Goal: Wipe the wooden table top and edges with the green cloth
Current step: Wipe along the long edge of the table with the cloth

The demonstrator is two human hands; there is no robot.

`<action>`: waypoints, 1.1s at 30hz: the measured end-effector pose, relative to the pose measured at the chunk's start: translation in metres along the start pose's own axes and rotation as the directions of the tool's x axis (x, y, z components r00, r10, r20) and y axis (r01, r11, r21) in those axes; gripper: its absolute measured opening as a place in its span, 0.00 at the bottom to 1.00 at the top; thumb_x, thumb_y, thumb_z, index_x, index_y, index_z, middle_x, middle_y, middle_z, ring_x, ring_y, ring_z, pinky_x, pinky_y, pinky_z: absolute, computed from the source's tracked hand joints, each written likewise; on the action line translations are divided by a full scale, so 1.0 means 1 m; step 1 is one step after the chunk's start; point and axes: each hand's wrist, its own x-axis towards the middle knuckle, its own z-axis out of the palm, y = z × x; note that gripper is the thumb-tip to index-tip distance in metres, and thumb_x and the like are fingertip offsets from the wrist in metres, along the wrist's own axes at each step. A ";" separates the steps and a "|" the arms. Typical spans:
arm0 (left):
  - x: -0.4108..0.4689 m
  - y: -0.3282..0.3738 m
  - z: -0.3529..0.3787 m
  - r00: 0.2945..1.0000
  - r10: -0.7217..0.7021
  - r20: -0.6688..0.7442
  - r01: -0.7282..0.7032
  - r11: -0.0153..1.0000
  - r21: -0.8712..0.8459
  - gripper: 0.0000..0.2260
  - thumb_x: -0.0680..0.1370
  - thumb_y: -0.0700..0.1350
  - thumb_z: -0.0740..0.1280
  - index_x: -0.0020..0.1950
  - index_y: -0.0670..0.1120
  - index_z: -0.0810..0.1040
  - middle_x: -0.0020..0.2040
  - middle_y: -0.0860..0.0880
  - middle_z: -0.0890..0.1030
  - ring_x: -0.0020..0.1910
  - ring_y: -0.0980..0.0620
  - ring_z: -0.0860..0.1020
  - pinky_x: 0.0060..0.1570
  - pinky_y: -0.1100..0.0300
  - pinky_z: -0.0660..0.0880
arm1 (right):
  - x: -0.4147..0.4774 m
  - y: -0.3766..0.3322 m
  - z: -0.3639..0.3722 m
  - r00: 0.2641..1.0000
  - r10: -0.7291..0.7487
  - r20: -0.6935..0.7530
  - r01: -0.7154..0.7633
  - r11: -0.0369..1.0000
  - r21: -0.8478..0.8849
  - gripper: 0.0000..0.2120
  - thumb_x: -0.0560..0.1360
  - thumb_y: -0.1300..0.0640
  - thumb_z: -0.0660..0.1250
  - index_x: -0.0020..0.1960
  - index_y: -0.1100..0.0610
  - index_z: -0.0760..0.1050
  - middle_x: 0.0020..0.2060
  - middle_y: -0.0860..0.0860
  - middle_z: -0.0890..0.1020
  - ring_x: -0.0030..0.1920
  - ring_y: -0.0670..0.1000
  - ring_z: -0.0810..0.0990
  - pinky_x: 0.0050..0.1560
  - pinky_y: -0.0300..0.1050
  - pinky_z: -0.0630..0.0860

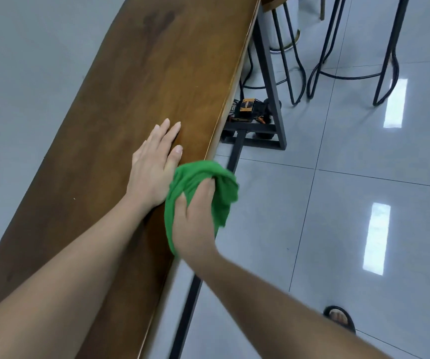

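On the left of the view, the long wooden tabletop (136,81) runs away from the camera, and the left hand (154,164) lies flat on it with straight fingers, bracing near the right-hand edge. Just beside it to the right, the right hand (195,206) grips the bunched green cloth (203,177), fingers curled into the fabric, and holds it against the tabletop's long edge, where some cloth hangs off the side. This looks like the edge-wiping stage. The risk is that the loose bunch slips off the narrow edge and wipes only air, or snags on the dark metal frame (271,81) below. Farther right, stool legs (387,53) stand on glossy floor tiles (364,203).
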 end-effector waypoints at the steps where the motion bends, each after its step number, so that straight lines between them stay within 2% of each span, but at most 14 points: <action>1: 0.000 0.000 0.001 1.000 -0.001 0.003 0.001 1.000 0.002 0.25 0.90 0.59 0.48 0.89 0.58 0.58 0.89 0.57 0.56 0.88 0.55 0.51 0.84 0.42 0.53 | 0.022 -0.006 -0.007 0.999 -0.022 -0.025 0.022 1.000 0.016 0.33 0.89 0.55 0.57 0.88 0.61 0.47 0.86 0.58 0.56 0.85 0.54 0.57 0.82 0.31 0.46; 2: 0.001 -0.001 0.001 1.000 -0.003 0.004 0.003 1.000 0.004 0.25 0.90 0.59 0.47 0.89 0.59 0.58 0.89 0.57 0.55 0.88 0.55 0.51 0.84 0.42 0.53 | 0.045 -0.014 -0.015 0.998 -0.042 -0.043 0.044 0.998 0.042 0.32 0.89 0.57 0.58 0.87 0.63 0.49 0.86 0.59 0.56 0.84 0.55 0.58 0.79 0.27 0.47; 5: 0.001 0.000 0.000 1.000 -0.006 -0.005 0.006 1.000 0.004 0.25 0.90 0.59 0.48 0.89 0.59 0.58 0.89 0.57 0.56 0.89 0.55 0.51 0.84 0.42 0.54 | 0.108 -0.036 -0.037 0.996 -0.063 -0.059 0.067 0.995 0.073 0.31 0.89 0.58 0.58 0.87 0.63 0.49 0.87 0.59 0.54 0.84 0.57 0.59 0.79 0.41 0.58; 8: 0.000 0.002 0.000 1.000 -0.016 -0.002 0.016 1.000 0.008 0.25 0.90 0.59 0.48 0.89 0.59 0.58 0.89 0.56 0.56 0.88 0.54 0.52 0.84 0.43 0.54 | 0.148 -0.054 -0.054 0.997 -0.049 -0.066 0.053 0.996 0.066 0.34 0.90 0.57 0.57 0.88 0.61 0.43 0.89 0.57 0.47 0.86 0.56 0.56 0.78 0.46 0.59; 11: -0.002 0.004 -0.001 1.000 -0.012 -0.001 0.012 1.000 -0.003 0.25 0.90 0.59 0.48 0.89 0.58 0.58 0.90 0.55 0.56 0.89 0.53 0.52 0.85 0.42 0.54 | 0.158 -0.060 -0.060 0.996 -0.038 -0.078 0.043 0.997 0.064 0.35 0.90 0.55 0.56 0.89 0.59 0.38 0.89 0.54 0.44 0.87 0.54 0.56 0.77 0.46 0.59; 15: -0.014 0.004 -0.004 1.000 -0.030 0.003 0.030 0.999 -0.030 0.26 0.90 0.60 0.50 0.89 0.58 0.58 0.90 0.55 0.55 0.89 0.52 0.51 0.86 0.43 0.53 | 0.150 -0.058 -0.055 0.994 -0.038 -0.100 0.044 0.997 0.058 0.34 0.90 0.55 0.56 0.89 0.58 0.41 0.89 0.54 0.50 0.82 0.56 0.65 0.67 0.43 0.63; 18: -0.044 0.001 -0.003 1.000 -0.020 -0.004 0.020 0.998 -0.057 0.27 0.90 0.60 0.52 0.89 0.58 0.57 0.90 0.55 0.55 0.89 0.52 0.51 0.85 0.42 0.54 | 0.131 -0.050 -0.047 0.995 -0.032 -0.094 0.037 0.998 0.052 0.32 0.91 0.54 0.54 0.89 0.58 0.42 0.89 0.54 0.51 0.82 0.56 0.66 0.71 0.45 0.64; 21: -0.085 -0.008 -0.001 1.000 -0.006 -0.003 0.006 0.998 -0.069 0.26 0.90 0.60 0.52 0.89 0.58 0.58 0.90 0.55 0.56 0.89 0.52 0.51 0.86 0.43 0.54 | 0.094 -0.037 -0.034 0.996 -0.034 -0.087 0.036 0.999 0.025 0.31 0.91 0.54 0.54 0.89 0.59 0.46 0.88 0.54 0.53 0.81 0.56 0.66 0.70 0.42 0.62; 23: -0.111 -0.016 -0.001 1.000 0.007 0.001 -0.007 0.998 -0.066 0.26 0.90 0.60 0.51 0.89 0.58 0.59 0.90 0.55 0.56 0.89 0.52 0.51 0.86 0.42 0.54 | 0.067 -0.027 -0.022 0.994 -0.054 -0.100 0.056 0.998 0.027 0.28 0.90 0.54 0.55 0.86 0.62 0.54 0.85 0.57 0.60 0.77 0.57 0.70 0.75 0.50 0.68; 25: -0.137 -0.024 -0.001 1.000 0.017 0.013 -0.016 0.998 -0.062 0.26 0.90 0.60 0.51 0.89 0.57 0.58 0.90 0.54 0.56 0.89 0.52 0.51 0.86 0.42 0.54 | 0.038 -0.017 -0.012 0.994 -0.057 -0.098 0.062 0.997 0.049 0.25 0.89 0.55 0.56 0.82 0.63 0.59 0.82 0.59 0.64 0.75 0.58 0.72 0.74 0.57 0.71; 30: -0.207 -0.046 -0.001 0.999 0.031 0.022 -0.029 0.998 -0.058 0.26 0.91 0.60 0.50 0.89 0.58 0.57 0.90 0.55 0.54 0.89 0.53 0.49 0.87 0.43 0.52 | -0.047 0.012 0.018 0.992 -0.078 -0.097 0.085 0.993 0.079 0.20 0.89 0.56 0.57 0.78 0.62 0.62 0.81 0.60 0.64 0.75 0.59 0.71 0.64 0.48 0.67; 33: -0.245 -0.059 0.001 0.999 0.035 0.023 -0.034 0.998 -0.058 0.26 0.91 0.60 0.50 0.89 0.57 0.57 0.90 0.55 0.54 0.89 0.53 0.49 0.87 0.45 0.50 | -0.104 0.029 0.038 0.993 -0.078 -0.090 0.087 0.991 0.105 0.19 0.88 0.57 0.57 0.77 0.62 0.62 0.81 0.60 0.64 0.76 0.59 0.70 0.63 0.46 0.65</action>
